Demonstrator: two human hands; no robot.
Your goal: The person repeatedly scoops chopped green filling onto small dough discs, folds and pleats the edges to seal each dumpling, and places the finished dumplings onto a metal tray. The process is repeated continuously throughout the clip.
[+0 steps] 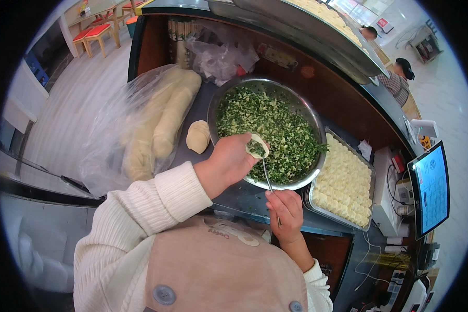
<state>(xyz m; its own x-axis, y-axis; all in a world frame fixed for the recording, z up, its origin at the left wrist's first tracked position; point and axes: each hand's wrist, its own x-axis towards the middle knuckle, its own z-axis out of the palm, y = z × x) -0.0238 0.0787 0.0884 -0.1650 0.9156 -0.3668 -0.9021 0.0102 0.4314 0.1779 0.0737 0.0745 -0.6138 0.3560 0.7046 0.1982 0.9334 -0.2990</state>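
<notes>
Over the near rim of a wide metal bowl [317, 120], my left hand [233, 158] cups a round dumpling wrapper [263, 141] with green filling on it. My right hand [287, 213] grips the handle of a metal spoon [267, 174], whose far end reaches the filling in the wrapper. Chopped green and pale yellow filling [268, 127] fills much of the bowl. Left of the bowl lies a small stack of wrappers [198, 137]. To the right, a metal tray [343, 222] carries rows of pale dumplings [343, 182].
Long dough rolls [166, 119] lie in a clear plastic bag [106, 140] at the left. A crumpled bag [223, 52] sits behind the bowl. A raised counter ledge with more trays [307, 36] borders the far side. A monitor [430, 187] and cables stand right; two people are beyond.
</notes>
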